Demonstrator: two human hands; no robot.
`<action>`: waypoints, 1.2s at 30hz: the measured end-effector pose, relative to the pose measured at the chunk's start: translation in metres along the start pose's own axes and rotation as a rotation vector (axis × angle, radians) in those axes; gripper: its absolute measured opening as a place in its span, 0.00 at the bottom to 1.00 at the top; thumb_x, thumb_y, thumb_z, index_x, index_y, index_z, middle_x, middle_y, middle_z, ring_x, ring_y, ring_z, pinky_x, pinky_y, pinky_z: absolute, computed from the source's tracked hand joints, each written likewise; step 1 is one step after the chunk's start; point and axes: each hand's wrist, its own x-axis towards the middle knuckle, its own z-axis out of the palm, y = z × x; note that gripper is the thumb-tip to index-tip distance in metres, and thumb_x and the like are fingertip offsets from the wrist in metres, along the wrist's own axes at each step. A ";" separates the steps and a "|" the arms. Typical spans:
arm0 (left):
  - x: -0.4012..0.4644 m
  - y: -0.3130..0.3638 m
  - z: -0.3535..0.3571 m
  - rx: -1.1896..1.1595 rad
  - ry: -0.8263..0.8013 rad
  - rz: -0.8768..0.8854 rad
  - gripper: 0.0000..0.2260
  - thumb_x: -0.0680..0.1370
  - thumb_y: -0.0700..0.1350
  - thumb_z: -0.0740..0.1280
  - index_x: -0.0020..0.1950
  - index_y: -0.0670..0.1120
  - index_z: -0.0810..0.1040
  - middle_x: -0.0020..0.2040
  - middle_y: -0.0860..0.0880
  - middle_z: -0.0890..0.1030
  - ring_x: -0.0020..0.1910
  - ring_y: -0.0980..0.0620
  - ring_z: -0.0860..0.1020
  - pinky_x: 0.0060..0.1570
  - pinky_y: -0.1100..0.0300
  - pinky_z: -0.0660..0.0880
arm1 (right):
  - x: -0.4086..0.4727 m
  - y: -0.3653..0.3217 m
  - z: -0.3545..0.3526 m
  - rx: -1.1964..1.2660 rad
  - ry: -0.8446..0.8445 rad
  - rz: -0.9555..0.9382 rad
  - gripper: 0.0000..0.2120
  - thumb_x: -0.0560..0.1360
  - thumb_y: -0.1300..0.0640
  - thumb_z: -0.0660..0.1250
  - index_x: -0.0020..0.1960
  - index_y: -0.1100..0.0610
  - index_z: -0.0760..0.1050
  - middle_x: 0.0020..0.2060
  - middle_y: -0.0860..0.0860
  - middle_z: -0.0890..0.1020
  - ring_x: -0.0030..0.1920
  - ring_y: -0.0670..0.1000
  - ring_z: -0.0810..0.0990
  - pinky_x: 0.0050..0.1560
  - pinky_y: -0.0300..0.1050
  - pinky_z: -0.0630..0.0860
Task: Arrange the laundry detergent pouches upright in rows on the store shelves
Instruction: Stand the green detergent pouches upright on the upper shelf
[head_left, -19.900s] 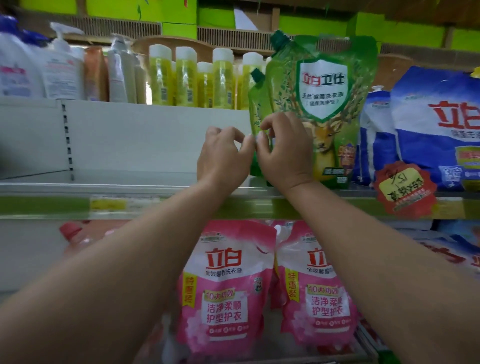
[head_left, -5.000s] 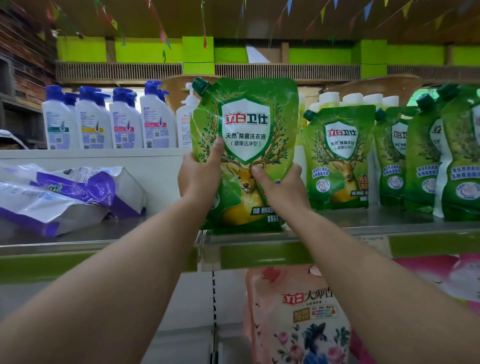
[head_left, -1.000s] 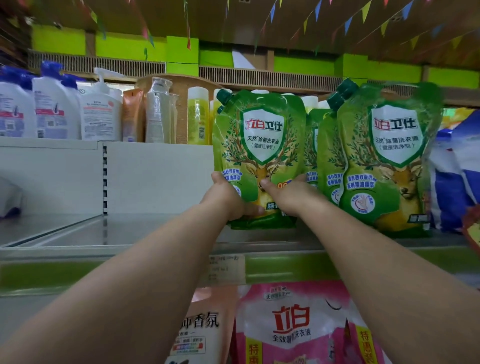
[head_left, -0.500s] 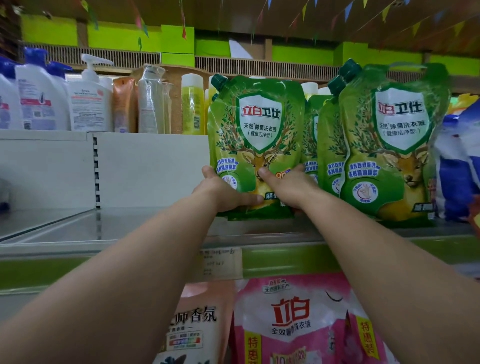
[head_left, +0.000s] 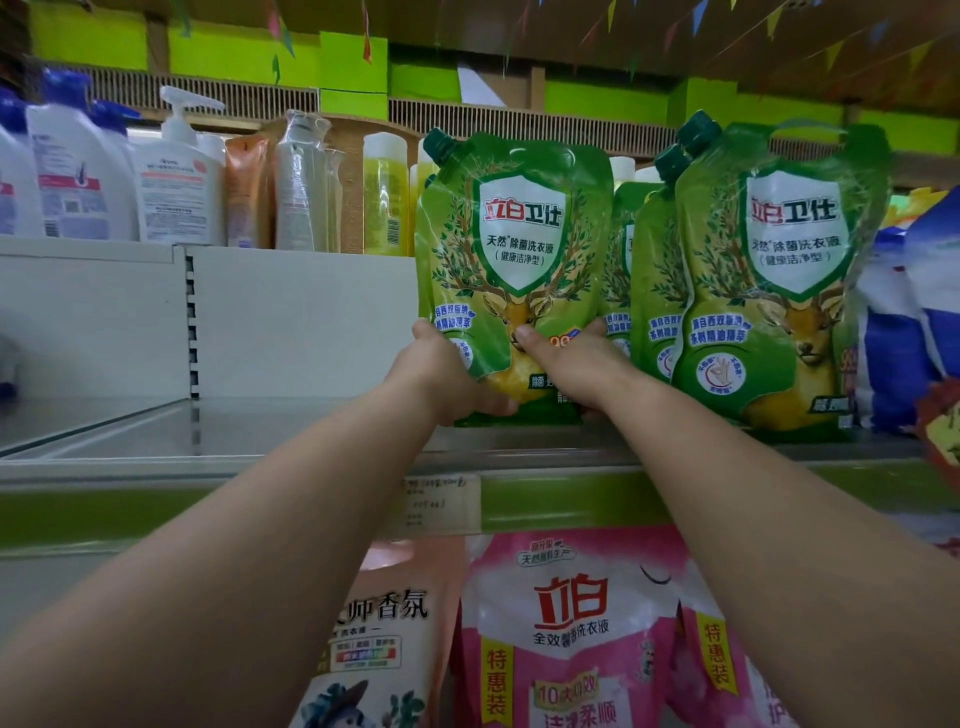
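Head: both hands (head_left: 441, 371) grip upright green pouch (head_left: 514, 249).

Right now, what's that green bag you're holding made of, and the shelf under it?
The green pouch looks like soft glossy plastic film: it crinkles and glints. Its cap seems hard plastic. The shelf looks like smooth painted metal, faintly reflective.
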 end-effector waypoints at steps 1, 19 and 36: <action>0.000 0.000 0.000 0.011 0.001 0.000 0.55 0.60 0.54 0.81 0.75 0.40 0.49 0.65 0.41 0.71 0.61 0.40 0.74 0.58 0.45 0.75 | 0.000 0.000 0.000 0.005 -0.001 0.003 0.51 0.72 0.30 0.56 0.76 0.62 0.36 0.73 0.61 0.61 0.69 0.62 0.66 0.61 0.50 0.69; -0.010 0.003 0.000 -0.029 -0.047 -0.050 0.53 0.67 0.54 0.77 0.76 0.40 0.42 0.71 0.43 0.66 0.70 0.44 0.66 0.70 0.48 0.61 | -0.018 -0.003 0.001 -0.055 0.217 -0.055 0.48 0.70 0.30 0.61 0.74 0.64 0.52 0.71 0.61 0.62 0.66 0.62 0.69 0.54 0.51 0.72; -0.035 -0.018 -0.038 0.136 0.228 0.068 0.19 0.74 0.55 0.68 0.59 0.45 0.73 0.50 0.49 0.75 0.48 0.49 0.74 0.39 0.58 0.69 | -0.052 -0.062 0.025 -0.163 0.380 -0.591 0.08 0.76 0.54 0.60 0.42 0.57 0.70 0.31 0.49 0.70 0.33 0.52 0.69 0.28 0.41 0.58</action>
